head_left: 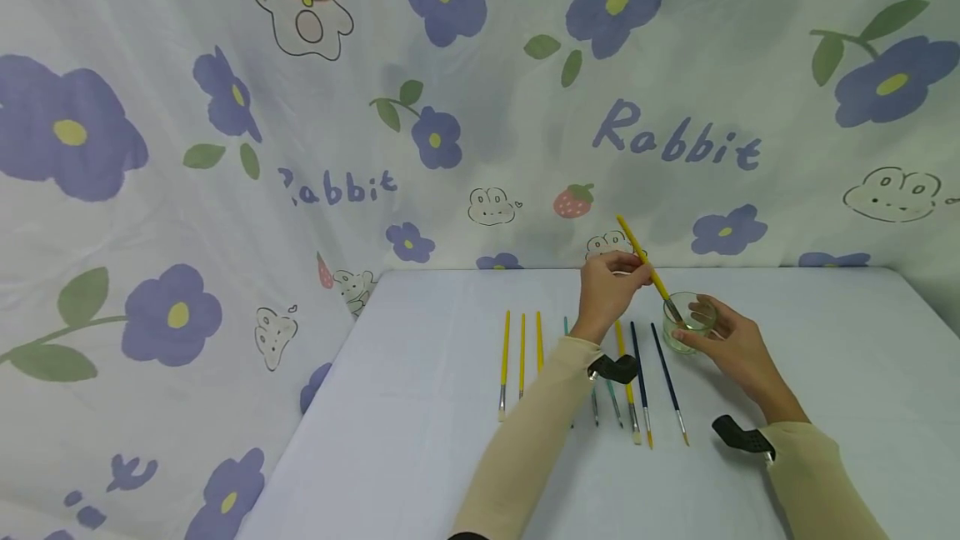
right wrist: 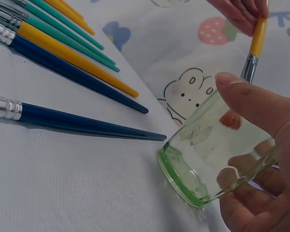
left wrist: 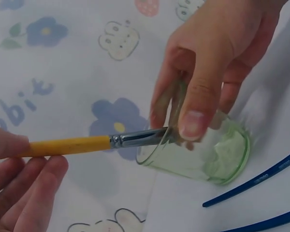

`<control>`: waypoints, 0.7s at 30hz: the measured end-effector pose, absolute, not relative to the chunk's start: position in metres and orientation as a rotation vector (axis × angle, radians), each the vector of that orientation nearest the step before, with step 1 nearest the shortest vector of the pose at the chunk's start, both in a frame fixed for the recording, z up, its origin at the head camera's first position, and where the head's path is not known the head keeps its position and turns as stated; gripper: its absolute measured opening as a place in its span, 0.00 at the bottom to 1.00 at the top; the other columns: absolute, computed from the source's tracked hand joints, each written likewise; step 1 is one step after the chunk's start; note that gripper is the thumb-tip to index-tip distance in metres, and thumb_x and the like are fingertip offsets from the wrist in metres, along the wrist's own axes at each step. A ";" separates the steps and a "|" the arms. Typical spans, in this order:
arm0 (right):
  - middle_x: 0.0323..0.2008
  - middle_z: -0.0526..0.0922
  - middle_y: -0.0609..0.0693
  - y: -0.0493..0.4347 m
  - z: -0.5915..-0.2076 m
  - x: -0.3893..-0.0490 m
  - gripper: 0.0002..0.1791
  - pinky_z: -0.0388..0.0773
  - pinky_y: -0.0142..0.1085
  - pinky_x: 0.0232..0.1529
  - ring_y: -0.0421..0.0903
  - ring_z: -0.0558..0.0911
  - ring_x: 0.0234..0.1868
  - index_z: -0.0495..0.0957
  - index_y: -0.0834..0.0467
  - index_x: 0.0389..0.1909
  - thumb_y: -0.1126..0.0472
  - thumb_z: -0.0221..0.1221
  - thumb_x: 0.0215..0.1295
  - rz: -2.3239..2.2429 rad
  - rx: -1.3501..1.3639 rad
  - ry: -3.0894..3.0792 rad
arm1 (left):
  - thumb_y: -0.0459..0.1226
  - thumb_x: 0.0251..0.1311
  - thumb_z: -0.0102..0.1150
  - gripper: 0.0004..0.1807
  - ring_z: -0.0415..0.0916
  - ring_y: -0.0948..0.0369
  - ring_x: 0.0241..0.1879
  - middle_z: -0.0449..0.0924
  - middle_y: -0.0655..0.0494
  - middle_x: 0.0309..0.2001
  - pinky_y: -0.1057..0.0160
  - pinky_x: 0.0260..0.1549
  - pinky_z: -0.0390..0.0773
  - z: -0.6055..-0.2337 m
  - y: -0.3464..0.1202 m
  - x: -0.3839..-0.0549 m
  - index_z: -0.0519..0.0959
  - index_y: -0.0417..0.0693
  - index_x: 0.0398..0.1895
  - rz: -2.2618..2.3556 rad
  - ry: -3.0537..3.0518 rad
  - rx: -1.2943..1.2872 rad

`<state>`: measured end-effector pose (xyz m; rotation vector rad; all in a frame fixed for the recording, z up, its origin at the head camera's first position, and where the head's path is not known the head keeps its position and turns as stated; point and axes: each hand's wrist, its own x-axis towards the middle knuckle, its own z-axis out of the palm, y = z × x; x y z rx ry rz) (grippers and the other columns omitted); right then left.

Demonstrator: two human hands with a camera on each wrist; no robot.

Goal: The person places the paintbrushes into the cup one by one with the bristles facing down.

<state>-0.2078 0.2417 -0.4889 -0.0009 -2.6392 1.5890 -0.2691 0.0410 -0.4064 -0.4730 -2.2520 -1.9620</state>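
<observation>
My left hand [head_left: 609,290] pinches a yellow-handled paintbrush [head_left: 640,250] by its handle, bristles downward. The brush's metal ferrule [left wrist: 140,137] passes the rim of a clear greenish glass [head_left: 690,323], and its reddish-brown bristles [right wrist: 230,120] show inside through the wall. My right hand [head_left: 731,348] grips this glass around its side, thumb toward the near side and fingers behind. In the right wrist view the glass looks tilted, with its thick green base low. Close to its base lies a dark blue paintbrush [head_left: 667,373] on the white table.
Several paintbrushes lie side by side, bristles toward me: yellow ones [head_left: 506,357] on the left, teal ones [right wrist: 72,41] partly under the left forearm, another yellow [head_left: 626,373] and a dark blue one [head_left: 640,373] further right. A patterned curtain [head_left: 510,123] hangs behind the white table [head_left: 390,440].
</observation>
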 end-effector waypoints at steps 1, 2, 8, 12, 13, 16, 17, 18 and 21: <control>0.73 0.70 0.67 0.242 -0.489 -0.208 0.53 0.66 0.66 0.71 0.71 0.66 0.75 0.53 0.62 0.81 0.41 0.68 0.66 1.579 0.000 -2.640 | 0.33 0.64 0.69 0.06 0.90 0.60 0.32 0.90 0.44 0.38 0.75 0.34 0.84 -0.407 0.042 -0.268 0.87 0.38 0.40 -1.949 -2.262 -0.477; 0.73 0.70 0.67 0.242 -0.490 -0.208 0.53 0.66 0.66 0.71 0.71 0.65 0.75 0.53 0.62 0.81 0.41 0.68 0.66 1.580 0.003 -2.637 | 0.33 0.64 0.69 0.06 0.89 0.62 0.31 0.90 0.44 0.37 0.75 0.34 0.84 -0.407 0.043 -0.268 0.87 0.38 0.40 -1.943 -2.268 -0.480; 0.74 0.68 0.68 0.241 -0.490 -0.208 0.55 0.65 0.67 0.72 0.72 0.64 0.75 0.52 0.62 0.81 0.40 0.68 0.65 1.593 0.005 -2.633 | 0.36 0.64 0.70 0.07 0.87 0.69 0.30 0.90 0.47 0.37 0.75 0.34 0.83 -0.409 0.046 -0.263 0.88 0.41 0.40 -1.913 -2.323 -0.481; 0.73 0.69 0.69 0.241 -0.489 -0.207 0.54 0.66 0.66 0.71 0.72 0.65 0.75 0.53 0.61 0.81 0.40 0.68 0.65 1.581 0.010 -2.637 | 0.37 0.65 0.69 0.07 0.90 0.62 0.34 0.90 0.49 0.37 0.74 0.34 0.82 -0.412 0.046 -0.262 0.88 0.42 0.40 -1.899 -2.354 -0.469; 0.73 0.69 0.69 0.241 -0.489 -0.207 0.54 0.66 0.66 0.71 0.72 0.66 0.75 0.53 0.61 0.81 0.40 0.68 0.65 1.578 0.010 -2.638 | 0.37 0.65 0.69 0.07 0.90 0.60 0.34 0.90 0.50 0.37 0.74 0.35 0.82 -0.412 0.046 -0.261 0.88 0.43 0.40 -1.898 -2.359 -0.468; 0.73 0.69 0.68 0.241 -0.489 -0.207 0.53 0.67 0.66 0.71 0.71 0.66 0.75 0.53 0.61 0.81 0.41 0.68 0.65 1.577 0.008 -2.642 | 0.37 0.65 0.69 0.06 0.91 0.56 0.36 0.90 0.50 0.37 0.74 0.35 0.81 -0.413 0.047 -0.261 0.88 0.43 0.40 -1.893 -2.370 -0.470; 0.73 0.69 0.68 0.241 -0.488 -0.207 0.53 0.67 0.65 0.72 0.71 0.66 0.75 0.53 0.61 0.81 0.40 0.68 0.65 1.576 0.005 -2.644 | 0.36 0.65 0.69 0.06 0.91 0.56 0.36 0.90 0.50 0.37 0.74 0.35 0.81 -0.414 0.047 -0.261 0.88 0.43 0.40 -1.894 -2.373 -0.472; 0.74 0.69 0.68 0.241 -0.488 -0.207 0.53 0.66 0.65 0.72 0.71 0.66 0.75 0.53 0.61 0.81 0.41 0.68 0.66 1.578 0.006 -2.648 | 0.36 0.65 0.69 0.06 0.91 0.55 0.36 0.90 0.50 0.37 0.73 0.36 0.81 -0.414 0.047 -0.261 0.88 0.43 0.40 -1.893 -2.375 -0.474; 0.74 0.68 0.68 0.241 -0.489 -0.208 0.54 0.66 0.65 0.72 0.70 0.65 0.76 0.53 0.60 0.81 0.40 0.68 0.65 1.582 0.000 -2.649 | 0.36 0.65 0.69 0.06 0.90 0.57 0.36 0.90 0.50 0.37 0.73 0.36 0.81 -0.415 0.048 -0.261 0.88 0.43 0.41 -1.888 -2.379 -0.483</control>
